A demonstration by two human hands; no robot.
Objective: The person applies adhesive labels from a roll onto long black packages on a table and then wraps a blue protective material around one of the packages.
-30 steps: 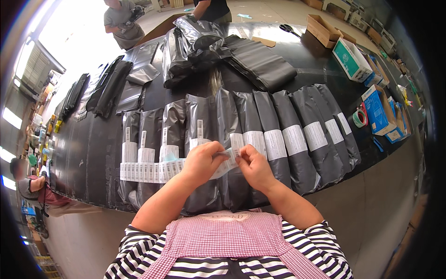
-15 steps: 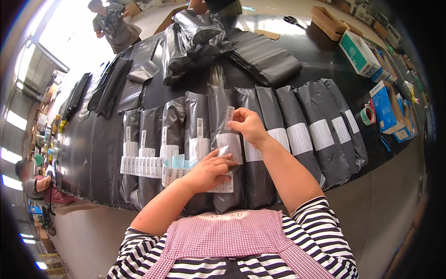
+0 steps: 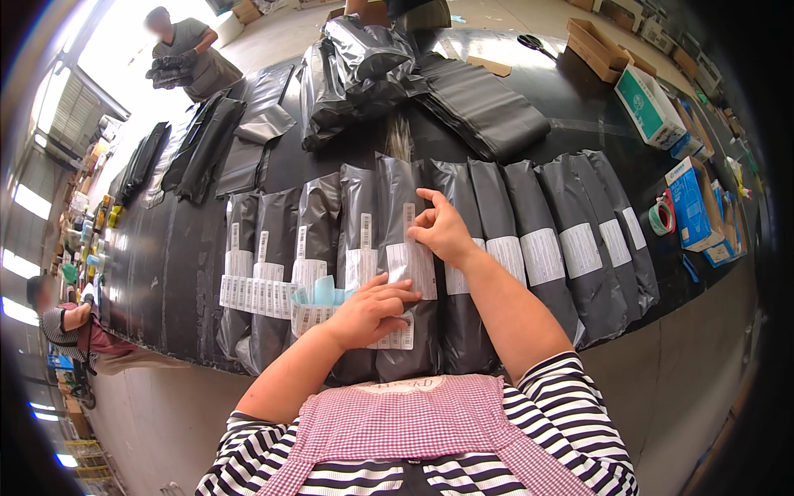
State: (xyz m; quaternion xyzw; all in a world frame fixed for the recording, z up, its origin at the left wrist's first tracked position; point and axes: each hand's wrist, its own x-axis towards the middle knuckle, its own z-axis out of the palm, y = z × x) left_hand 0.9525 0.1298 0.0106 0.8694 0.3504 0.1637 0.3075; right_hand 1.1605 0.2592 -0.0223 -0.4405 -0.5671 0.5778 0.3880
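Left hand [image 3: 370, 314] rests loosely spread on a long dark-grey plastic parcel [image 3: 399, 180]; right hand [image 3: 449, 236] — thumb and forefinger parted — touches its narrow white sticker [image 3: 408, 214].

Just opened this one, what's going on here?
A person's bare right hand is at the edge of a narrow white barcode label on a long grey plastic parcel. Their left hand lies over a white strip of barcode labels with pale blue backing. The four parcels to the left each carry narrow and wide white labels; those to the right show just one each.
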